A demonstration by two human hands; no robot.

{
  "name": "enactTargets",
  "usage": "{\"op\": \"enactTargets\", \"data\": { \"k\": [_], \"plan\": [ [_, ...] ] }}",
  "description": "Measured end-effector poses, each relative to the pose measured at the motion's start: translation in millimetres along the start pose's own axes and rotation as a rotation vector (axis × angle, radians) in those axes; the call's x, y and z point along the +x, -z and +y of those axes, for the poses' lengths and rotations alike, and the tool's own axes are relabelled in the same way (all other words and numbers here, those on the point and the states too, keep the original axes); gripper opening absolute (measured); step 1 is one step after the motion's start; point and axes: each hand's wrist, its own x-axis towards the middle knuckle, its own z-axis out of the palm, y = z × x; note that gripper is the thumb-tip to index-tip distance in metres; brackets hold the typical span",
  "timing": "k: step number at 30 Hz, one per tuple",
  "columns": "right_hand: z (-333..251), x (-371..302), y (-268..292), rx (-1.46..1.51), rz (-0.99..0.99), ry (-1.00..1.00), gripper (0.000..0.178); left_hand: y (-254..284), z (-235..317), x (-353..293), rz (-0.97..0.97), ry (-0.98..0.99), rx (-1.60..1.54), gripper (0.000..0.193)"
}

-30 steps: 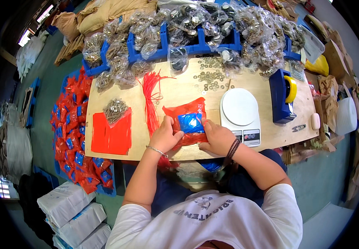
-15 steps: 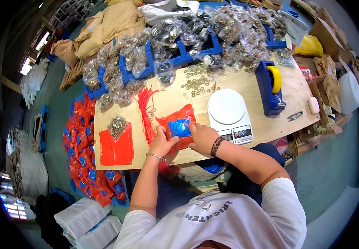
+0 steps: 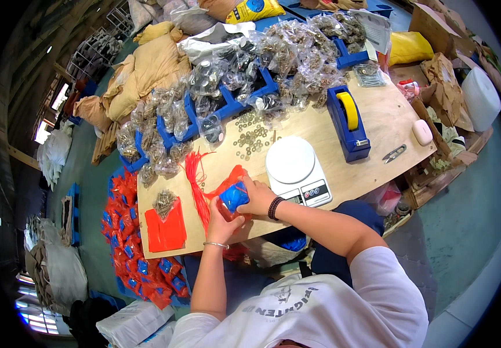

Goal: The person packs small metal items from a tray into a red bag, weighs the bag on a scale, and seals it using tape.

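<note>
Near the table's front edge, both my hands grip a red plastic bag (image 3: 234, 174) with a blue packet (image 3: 234, 197) inside. My left hand (image 3: 221, 225) is closed on its near left side, thumb beneath the packet. From the right, my right hand (image 3: 257, 199) wraps round it, fingers over the top. The bag is bunched tightly round the packet, and its loose red end sticks out on the far side. Just left of my hands lies a bundle of red ties (image 3: 195, 177). A white kitchen scale (image 3: 291, 161) stands close to my right hand.
Flat red bags (image 3: 166, 233) lie at left under a clear bag of screws (image 3: 164, 203). Loose washers (image 3: 251, 139) spread before blue bins (image 3: 227, 103) heaped with bagged hardware. A tape dispenser (image 3: 349, 124), snips (image 3: 394, 153) and pink case (image 3: 421, 132) sit right. Filled red bags (image 3: 137, 255) pile at left.
The red bag lay spread out between my hands; now it is gathered tightly round the blue packet. My right hand has closed over the packet. The whole view has shifted and turned slightly.
</note>
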Motion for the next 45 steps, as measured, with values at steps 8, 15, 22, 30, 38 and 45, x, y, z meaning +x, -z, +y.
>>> {"op": "enactTargets", "data": {
  "k": [8,15,22,30,38,45],
  "plan": [
    [11.8,3.4,25.0,0.240,0.171,0.043,0.070,1.1,75.1,1.5,0.015,-0.081,0.051,0.081],
    [17.9,6.6,108.2,0.162,0.402,0.069,0.057,-45.5,83.9,53.4,0.008,-0.279,-0.305,0.080],
    [53.8,5.1,154.4,-0.156,0.247,-0.186,0.057,-104.1,78.3,72.4,-0.082,-0.197,-0.399,0.078],
    [34.3,-0.1,172.1,-0.255,0.439,-0.212,0.044,-102.9,43.3,62.8,0.066,0.145,-1.002,0.041],
    [41.6,2.3,170.4,-0.246,0.478,-0.198,0.042,-102.1,33.2,55.8,-0.047,0.090,-0.987,0.017],
    [39.6,1.7,171.8,-0.220,0.484,-0.202,0.041,-96.4,35.1,52.5,-0.124,0.069,-1.097,0.017]
  ]
}}
